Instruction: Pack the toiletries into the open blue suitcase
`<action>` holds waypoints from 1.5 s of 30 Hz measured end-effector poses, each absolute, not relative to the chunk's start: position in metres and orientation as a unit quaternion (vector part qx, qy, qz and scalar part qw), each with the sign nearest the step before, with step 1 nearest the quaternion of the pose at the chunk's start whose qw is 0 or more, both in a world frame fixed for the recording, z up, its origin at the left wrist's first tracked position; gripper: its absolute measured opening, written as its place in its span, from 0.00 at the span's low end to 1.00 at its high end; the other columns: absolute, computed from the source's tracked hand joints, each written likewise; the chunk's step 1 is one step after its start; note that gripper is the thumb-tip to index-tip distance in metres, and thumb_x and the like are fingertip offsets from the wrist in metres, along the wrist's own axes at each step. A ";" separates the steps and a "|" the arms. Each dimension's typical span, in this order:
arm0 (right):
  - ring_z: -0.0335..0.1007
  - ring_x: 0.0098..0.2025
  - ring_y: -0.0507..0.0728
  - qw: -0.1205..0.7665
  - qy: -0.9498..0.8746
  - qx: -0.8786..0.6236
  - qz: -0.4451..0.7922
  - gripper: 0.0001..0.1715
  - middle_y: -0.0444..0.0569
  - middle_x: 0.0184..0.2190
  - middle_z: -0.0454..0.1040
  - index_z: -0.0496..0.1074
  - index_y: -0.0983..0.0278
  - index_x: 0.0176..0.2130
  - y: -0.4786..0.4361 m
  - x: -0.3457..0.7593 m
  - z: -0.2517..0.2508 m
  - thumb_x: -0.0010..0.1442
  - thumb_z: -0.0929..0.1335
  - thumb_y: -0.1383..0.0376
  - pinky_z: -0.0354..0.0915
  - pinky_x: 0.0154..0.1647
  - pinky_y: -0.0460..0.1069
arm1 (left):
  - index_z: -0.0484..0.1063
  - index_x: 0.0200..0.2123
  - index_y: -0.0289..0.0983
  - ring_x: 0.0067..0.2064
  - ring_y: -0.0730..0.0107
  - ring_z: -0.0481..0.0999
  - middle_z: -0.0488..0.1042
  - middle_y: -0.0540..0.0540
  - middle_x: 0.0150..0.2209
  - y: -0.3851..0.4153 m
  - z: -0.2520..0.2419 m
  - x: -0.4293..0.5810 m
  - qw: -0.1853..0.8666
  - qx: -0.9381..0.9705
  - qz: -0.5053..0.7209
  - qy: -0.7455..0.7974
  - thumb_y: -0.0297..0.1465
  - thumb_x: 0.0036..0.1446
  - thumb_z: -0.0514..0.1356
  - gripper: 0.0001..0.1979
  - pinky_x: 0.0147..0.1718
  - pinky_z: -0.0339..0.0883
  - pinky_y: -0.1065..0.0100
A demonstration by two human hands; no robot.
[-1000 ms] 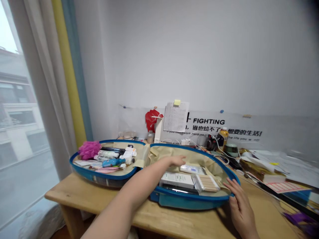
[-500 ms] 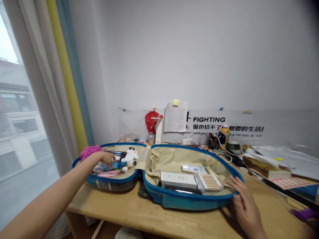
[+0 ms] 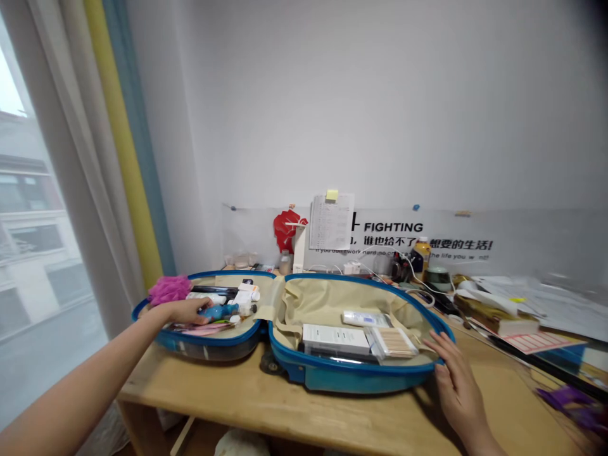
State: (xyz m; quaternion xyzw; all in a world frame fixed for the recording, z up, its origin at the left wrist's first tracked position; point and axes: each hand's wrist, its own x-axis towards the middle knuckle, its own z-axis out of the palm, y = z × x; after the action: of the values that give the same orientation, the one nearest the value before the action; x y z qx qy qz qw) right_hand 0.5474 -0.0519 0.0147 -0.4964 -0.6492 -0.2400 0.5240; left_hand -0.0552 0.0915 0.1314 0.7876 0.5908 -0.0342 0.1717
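Observation:
A blue suitcase (image 3: 380, 382) lies spread open on the wooden desk, its two halves side by side. Over the left half, my left hand (image 3: 189, 310) has its fingers closed around the end of a small blue bottle (image 3: 219, 312). Around it lie a pink mesh bath puff (image 3: 170, 289), white bottles and tubes, and pink items (image 3: 206, 329). My right hand (image 3: 456, 386) rests against the right rim with its fingers stretched out. Inside the right half are a white box (image 3: 336, 339), a white tube (image 3: 365, 318) and a pack of cotton swabs (image 3: 392, 342).
Behind the suitcase stand a yellow-labelled bottle (image 3: 420, 256), a green cup (image 3: 437, 278) and white cables. Papers (image 3: 546, 301) and a purple item (image 3: 570, 402) are on the right. A curtain (image 3: 114, 158) hangs beside the window at left.
My left hand has shifted left and toward me, exposing more of the white bottles behind it. My right hand stays at the rim. The view has turned slightly.

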 end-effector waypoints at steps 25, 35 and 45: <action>0.61 0.62 0.64 0.519 -0.654 -0.509 -0.210 0.20 0.55 0.54 0.71 0.69 0.60 0.50 -0.058 0.547 0.015 0.66 0.57 0.57 0.63 0.57 0.63 | 0.71 0.48 0.30 0.52 0.42 0.72 0.61 0.25 0.60 0.146 0.119 0.324 0.217 0.836 0.016 0.504 0.45 0.46 0.66 0.31 0.50 0.64 0.56; 0.62 0.61 0.63 0.512 -0.658 -0.505 -0.221 0.21 0.55 0.54 0.70 0.69 0.60 0.50 -0.058 0.546 0.017 0.67 0.56 0.57 0.63 0.56 0.63 | 0.54 0.63 0.29 0.58 0.58 0.68 0.66 0.31 0.59 0.129 0.091 0.348 0.264 0.812 0.113 0.508 0.32 0.61 0.53 0.28 0.54 0.61 0.66; 0.63 0.61 0.65 0.521 -0.649 -0.507 -0.222 0.22 0.56 0.52 0.72 0.70 0.61 0.49 -0.054 0.549 0.013 0.66 0.55 0.55 0.63 0.56 0.64 | 0.63 0.60 0.32 0.57 0.55 0.70 0.67 0.35 0.59 0.114 0.128 0.332 0.299 0.836 0.084 0.453 0.34 0.61 0.53 0.25 0.55 0.63 0.62</action>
State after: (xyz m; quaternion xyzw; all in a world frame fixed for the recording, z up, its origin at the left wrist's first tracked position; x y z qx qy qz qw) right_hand 0.5489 -0.0539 0.0131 -0.5074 -0.6495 -0.2221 0.5210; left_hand 0.3322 0.1137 0.1278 0.8358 0.4528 0.0836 0.2990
